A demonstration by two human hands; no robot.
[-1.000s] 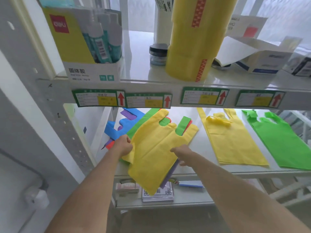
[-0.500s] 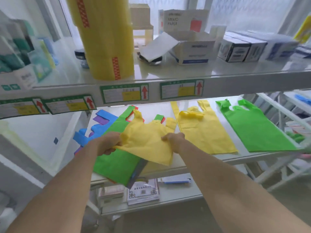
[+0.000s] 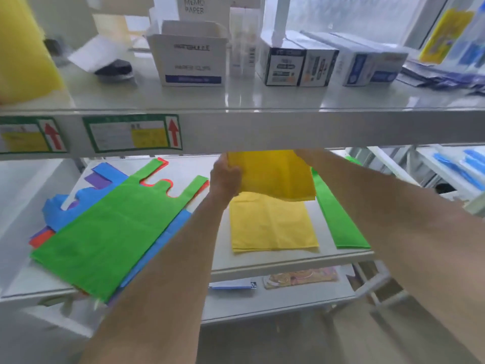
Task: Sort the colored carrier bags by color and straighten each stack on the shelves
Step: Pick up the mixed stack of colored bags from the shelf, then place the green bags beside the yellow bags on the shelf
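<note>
blocking the hands (right hidden), upper shelf (image 3: 288, 127) overhangs yellow bag (image 3: 273, 177).

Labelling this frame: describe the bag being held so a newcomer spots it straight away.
Find the grey shelf edge with green-framed labels; just under it, the left hand holds a yellow bag in the air. The right hand is hidden behind that edge. It hangs above the flat yellow stack, with the green stack to the right, and it alone is lifted and darker.
</note>
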